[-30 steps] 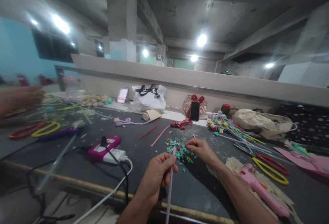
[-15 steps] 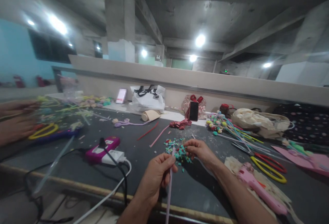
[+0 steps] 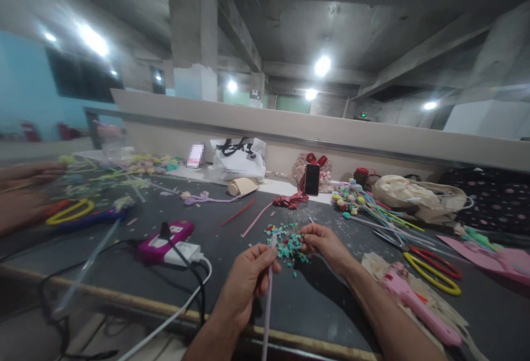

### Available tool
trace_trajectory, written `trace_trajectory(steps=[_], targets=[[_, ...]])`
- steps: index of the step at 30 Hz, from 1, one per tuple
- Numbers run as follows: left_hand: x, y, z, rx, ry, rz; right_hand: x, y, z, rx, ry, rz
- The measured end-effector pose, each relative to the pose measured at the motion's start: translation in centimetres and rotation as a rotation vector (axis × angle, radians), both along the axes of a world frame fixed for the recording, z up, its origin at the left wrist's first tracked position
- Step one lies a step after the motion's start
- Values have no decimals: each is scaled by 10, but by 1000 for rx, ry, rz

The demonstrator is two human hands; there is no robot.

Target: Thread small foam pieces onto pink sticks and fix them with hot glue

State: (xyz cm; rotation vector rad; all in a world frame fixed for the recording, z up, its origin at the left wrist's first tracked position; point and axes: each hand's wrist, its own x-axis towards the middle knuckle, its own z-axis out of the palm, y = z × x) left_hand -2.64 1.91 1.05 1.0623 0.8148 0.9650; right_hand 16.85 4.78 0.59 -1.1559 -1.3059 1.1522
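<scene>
My left hand (image 3: 255, 270) is closed around a thin pale lilac strip (image 3: 268, 307), near its upper end. The strip slants down past the table's front edge. Just beyond my fingers lies a loose pile of small bits (image 3: 290, 246), mostly teal, with a few red, yellow and white ones. My right hand (image 3: 322, 244) is at the right side of this pile, thumb and fingertips pinched together. Whatever sits between those fingertips is too small to make out.
Right of my arm lie a pink glue gun (image 3: 422, 308) on a cloth and red-and-yellow-handled scissors (image 3: 433, 272). A magenta power strip (image 3: 165, 242) with cables is at left. Behind stand a phone (image 3: 312, 179) and a white bag (image 3: 238, 159). Another person's hands (image 3: 28, 184) work at far left.
My left hand has shifted slightly left with the strip. My right hand stays pinched beside the pile, almost unmoved. The other person's hands have moved a little.
</scene>
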Motion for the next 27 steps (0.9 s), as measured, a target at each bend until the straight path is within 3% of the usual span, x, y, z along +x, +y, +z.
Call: trace_trajectory(steps=[13, 27], targets=[[3, -6, 5, -4, -1, 32, 2, 1, -4, -28, 48, -15], [6, -13, 8, -8, -10, 50, 7, 3, -1, 38, -85, -125]])
